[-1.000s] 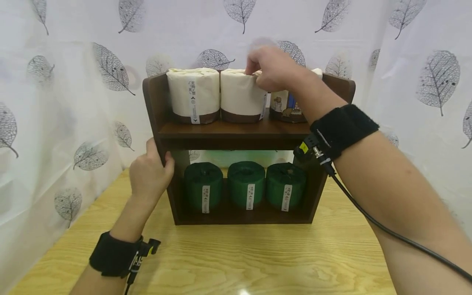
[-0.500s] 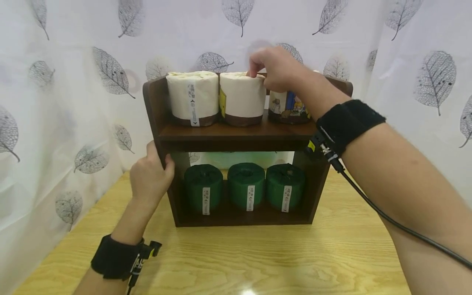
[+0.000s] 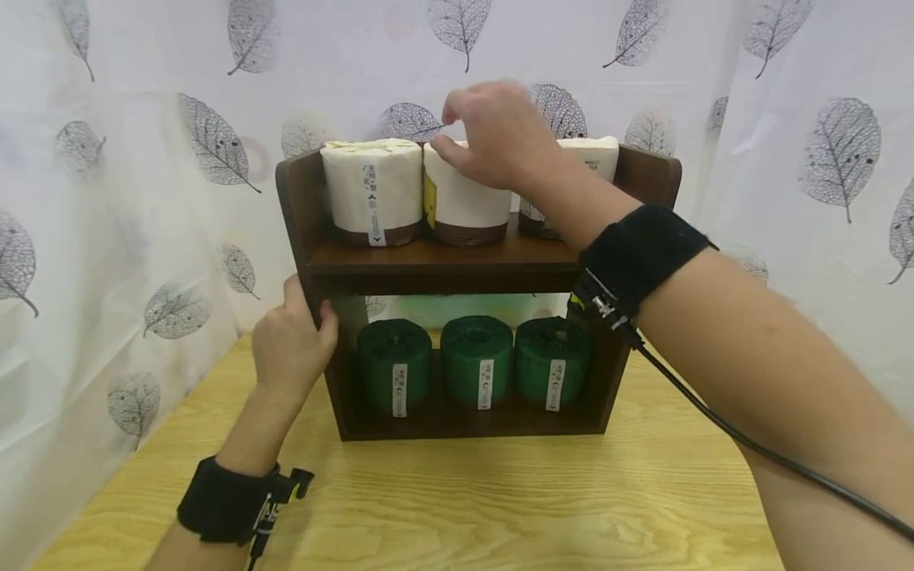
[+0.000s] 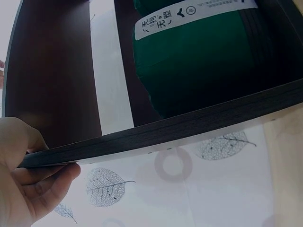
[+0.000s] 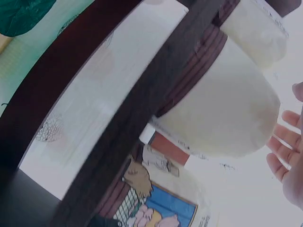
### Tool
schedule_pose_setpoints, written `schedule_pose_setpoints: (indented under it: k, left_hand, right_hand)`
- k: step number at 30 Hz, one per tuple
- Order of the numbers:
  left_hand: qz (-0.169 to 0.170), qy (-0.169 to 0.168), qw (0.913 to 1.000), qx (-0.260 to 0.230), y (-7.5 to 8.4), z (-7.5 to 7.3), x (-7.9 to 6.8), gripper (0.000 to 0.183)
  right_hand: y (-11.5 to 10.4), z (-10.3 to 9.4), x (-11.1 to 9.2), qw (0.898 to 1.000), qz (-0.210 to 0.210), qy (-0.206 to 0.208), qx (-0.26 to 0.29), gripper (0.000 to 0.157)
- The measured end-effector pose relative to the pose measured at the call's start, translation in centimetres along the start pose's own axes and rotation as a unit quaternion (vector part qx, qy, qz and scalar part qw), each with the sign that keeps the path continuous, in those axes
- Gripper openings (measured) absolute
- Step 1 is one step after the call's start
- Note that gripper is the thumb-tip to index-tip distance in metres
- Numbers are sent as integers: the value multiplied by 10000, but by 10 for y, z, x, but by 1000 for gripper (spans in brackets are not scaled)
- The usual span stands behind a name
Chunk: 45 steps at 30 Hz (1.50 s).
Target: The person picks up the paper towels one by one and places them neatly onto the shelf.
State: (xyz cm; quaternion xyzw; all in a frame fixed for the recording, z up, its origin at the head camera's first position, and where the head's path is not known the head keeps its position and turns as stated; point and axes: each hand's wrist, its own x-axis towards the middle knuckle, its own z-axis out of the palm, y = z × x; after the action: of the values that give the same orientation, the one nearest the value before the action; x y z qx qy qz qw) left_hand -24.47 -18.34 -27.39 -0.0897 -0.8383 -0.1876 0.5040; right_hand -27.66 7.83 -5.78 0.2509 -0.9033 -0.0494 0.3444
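Note:
My left hand [image 3: 293, 337] grips the left side panel of a dark brown two-tier shelf [image 3: 443, 268]; in the left wrist view the thumb lies inside the panel edge [image 4: 142, 131] and the fingers outside. Over the middle cream-wrapped toilet paper roll [image 3: 467, 205] on the upper tier is my right hand [image 3: 500, 131], fingers loosely bent and parted. The right wrist view has those fingertips right at the roll's [image 5: 227, 104] top end, not curled round it. This roll has a brown lower band, with a yellow patch at its left side.
Cream rolls flank it: the left one [image 3: 346, 194] shows a white label strip, the right one [image 3: 600, 155] is partly behind my forearm. Three green rolls [image 3: 474, 349] stand on the lower tier. A leaf-print curtain [image 3: 171, 198] hangs behind the wooden table [image 3: 400, 507].
The middle roll has turned: its white label went out of sight rightward and a yellow patch appeared at left. My right hand has shifted left, its fingers loosened. The left hand keeps its grip.

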Motion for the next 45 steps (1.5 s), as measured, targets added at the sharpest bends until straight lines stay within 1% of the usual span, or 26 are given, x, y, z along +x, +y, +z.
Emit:
schedule_pose_setpoints:
  k: [1, 3, 6, 8, 11, 19, 23, 28, 34, 40, 45]
  left_hand:
    - [12, 15, 10000, -8, 0, 0, 0, 33]
    - [45, 48, 10000, -9, 0, 1, 0, 33]
    - [94, 92, 9999, -6, 0, 1, 0, 33]
    - [102, 91, 9999, -18, 0, 2, 1, 33]
    - [82, 70, 9999, -26, 1, 2, 2, 34]
    - [67, 123, 9999, -52, 1, 1, 2, 33]
    - [67, 101, 9999, -71, 2, 2, 2, 32]
    - [15, 91, 9999, -51, 2, 2, 1, 32]
    - [25, 80, 10000, -42, 0, 1, 0, 34]
    - [47, 59, 10000, -21, 0, 1, 1, 35]
    - [-5, 3, 10000, 2, -1, 1, 1, 36]
  right_hand:
    - [-2, 1, 0, 9999, 46, -52, -105, 49]
    - [-4, 4, 0, 9994, 150, -284, -82, 48]
    - [-4, 8, 0, 9969, 311, -667, 270, 40]
    - [-3, 9, -1, 9942, 385, -792, 613, 33]
    - [-2, 8, -1, 9934, 367, -800, 731, 30]
    - [0, 4, 3, 9923, 82, -1003, 726, 21]
    - [6, 3, 2, 9889, 198, -1158, 911, 17]
    - [9, 4, 2, 9870, 302, -1253, 961, 21]
    - [12, 5, 1, 9855, 411, -1250, 1072, 18]
    - [20, 6, -2, 9851, 510, -1178, 1144, 12]
    - [26, 8, -3, 9862, 515, -1155, 1066, 15]
